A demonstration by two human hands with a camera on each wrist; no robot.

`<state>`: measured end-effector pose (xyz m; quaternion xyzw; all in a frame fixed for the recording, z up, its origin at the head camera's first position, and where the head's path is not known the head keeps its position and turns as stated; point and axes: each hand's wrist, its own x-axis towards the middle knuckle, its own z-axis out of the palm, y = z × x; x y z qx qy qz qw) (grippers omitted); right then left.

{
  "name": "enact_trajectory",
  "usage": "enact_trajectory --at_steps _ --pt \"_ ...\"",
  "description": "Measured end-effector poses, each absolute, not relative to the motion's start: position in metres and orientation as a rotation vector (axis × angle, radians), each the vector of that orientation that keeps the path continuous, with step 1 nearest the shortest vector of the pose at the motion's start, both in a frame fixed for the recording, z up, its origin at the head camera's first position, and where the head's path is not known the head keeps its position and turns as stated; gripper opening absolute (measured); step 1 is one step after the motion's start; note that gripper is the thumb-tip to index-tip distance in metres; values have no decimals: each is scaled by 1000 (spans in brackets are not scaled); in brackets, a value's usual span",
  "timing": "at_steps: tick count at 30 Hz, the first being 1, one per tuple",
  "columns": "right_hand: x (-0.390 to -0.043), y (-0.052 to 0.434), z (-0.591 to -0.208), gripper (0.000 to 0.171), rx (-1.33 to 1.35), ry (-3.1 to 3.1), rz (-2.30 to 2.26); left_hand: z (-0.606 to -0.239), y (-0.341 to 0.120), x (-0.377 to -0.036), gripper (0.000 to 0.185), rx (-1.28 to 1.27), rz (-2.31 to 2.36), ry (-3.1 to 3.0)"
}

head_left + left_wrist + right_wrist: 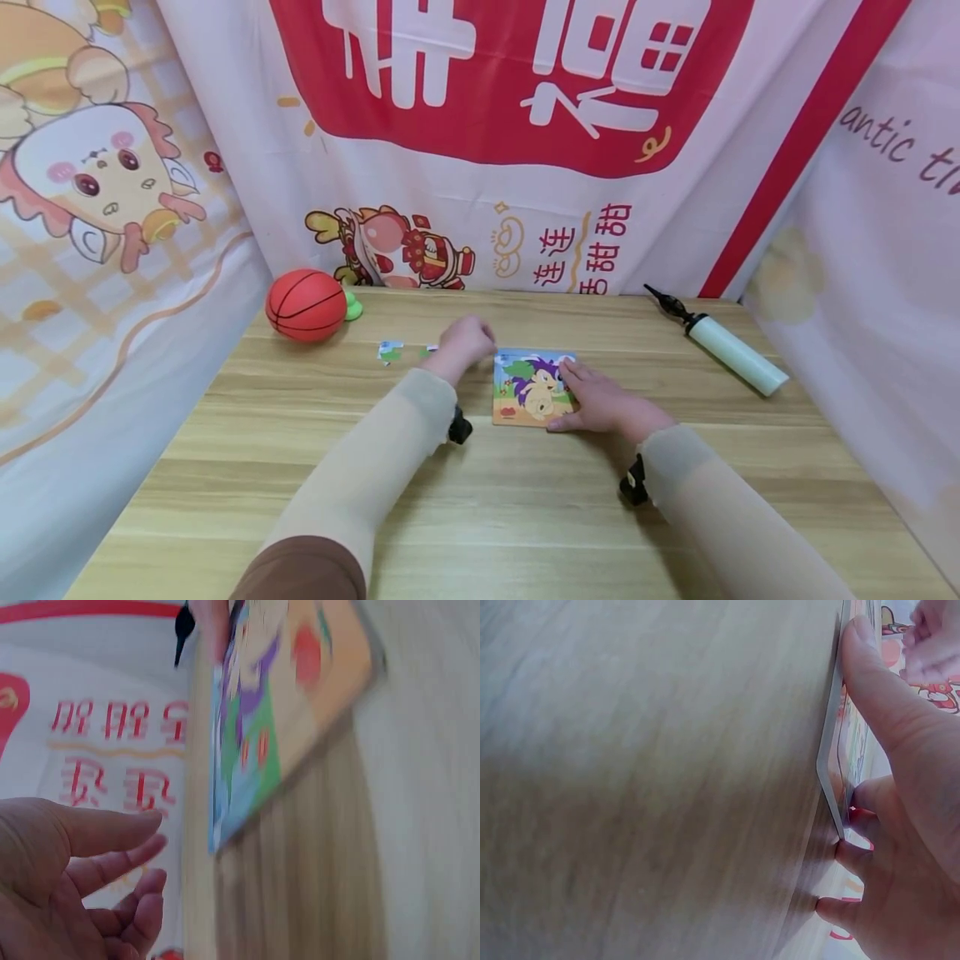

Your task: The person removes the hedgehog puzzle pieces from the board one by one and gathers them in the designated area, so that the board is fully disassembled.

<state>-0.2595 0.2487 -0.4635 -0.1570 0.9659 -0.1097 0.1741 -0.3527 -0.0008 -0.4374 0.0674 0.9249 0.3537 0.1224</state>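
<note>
A square picture puzzle [528, 387] with a purple-haired cartoon animal lies flat on the wooden table. My right hand [596, 402] spans its near right corner, the thumb along the front edge and the fingers at the right edge. In the right wrist view, the fingertips [847, 855] rest by the board's rim and on the tabletop. Just off the board's far left corner hovers my left hand [467, 337], its fingers loosely bent; the left wrist view shows nothing between them. Left of that hand lie loose puzzle pieces [390, 352], one partly hidden behind the wrist.
A red toy basketball [306, 305] sits at the back left, with a small green object [352, 306] beside it. At the back right lies a hand pump [735, 354] with a black nozzle. Printed cloth [480, 183] hangs behind the table and along both sides.
</note>
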Motion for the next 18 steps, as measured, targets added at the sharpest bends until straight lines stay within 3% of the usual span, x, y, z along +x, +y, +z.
enact_trajectory --at_steps 8,18 --pt "-261 251 -464 119 -448 2731 -333 -445 56 -330 21 469 999 2565" --pt "-262 253 -465 118 -464 2733 -363 -456 82 -322 15 440 866 2705"
